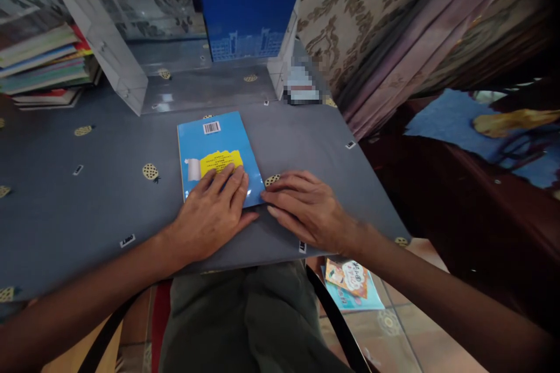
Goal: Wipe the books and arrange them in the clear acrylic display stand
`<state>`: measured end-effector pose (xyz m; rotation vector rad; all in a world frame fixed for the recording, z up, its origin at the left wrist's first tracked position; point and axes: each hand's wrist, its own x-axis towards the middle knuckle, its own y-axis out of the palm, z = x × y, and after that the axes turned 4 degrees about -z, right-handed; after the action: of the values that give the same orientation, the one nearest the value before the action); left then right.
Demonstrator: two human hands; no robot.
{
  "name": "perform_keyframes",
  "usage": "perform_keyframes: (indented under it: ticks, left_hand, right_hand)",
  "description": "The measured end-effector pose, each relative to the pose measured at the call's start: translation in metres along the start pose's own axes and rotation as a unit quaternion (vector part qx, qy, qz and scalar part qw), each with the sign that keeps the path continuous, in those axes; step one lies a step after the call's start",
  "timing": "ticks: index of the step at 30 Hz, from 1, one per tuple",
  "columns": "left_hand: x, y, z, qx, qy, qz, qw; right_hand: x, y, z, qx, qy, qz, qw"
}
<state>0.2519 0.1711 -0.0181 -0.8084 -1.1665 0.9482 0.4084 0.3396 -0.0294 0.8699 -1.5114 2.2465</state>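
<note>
A blue book with a barcode and a yellow text patch lies closed and flat on the grey patterned tablecloth. My left hand rests across its near part, palm down, fingers stretched out over the yellow patch and thumb off the near edge. At the book's near right corner, my right hand lies on its side on the cloth. Its fingers are stretched, and the tips touch or nearly touch that corner. Nothing shows between these fingers.
Behind the book stands a clear plastic rack with a tall blue folder or book upright in it. A stack of books lies at the far left. Picture books are on the floor tiles below the table's right edge. A pink curtain hangs at the right.
</note>
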Motion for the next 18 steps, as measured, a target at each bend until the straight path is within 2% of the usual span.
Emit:
perform_keyframes:
  ticks: [4, 9, 14, 18]
  left_hand:
    - [-0.006, 0.000, 0.003, -0.033, -0.012, 0.035, 0.999]
    - [-0.025, -0.002, 0.018, -0.123, -0.034, 0.070, 0.989]
    - [-0.047, -0.002, 0.061, -0.190, -0.100, 0.082, 0.973]
    - [-0.058, -0.001, 0.105, -0.173, -0.055, 0.102, 0.978]
  right_hand:
    - [0.002, 0.001, 0.001, -0.020, -0.006, 0.003, 1.000]
    - [0.002, 0.002, 0.003, -0.017, 0.006, -0.006, 1.000]
    - [-0.001, 0.006, 0.008, -0.044, 0.004, 0.026, 0.999]
    - [-0.001, 0.009, 0.012, -0.066, 0.020, 0.040, 0.997]
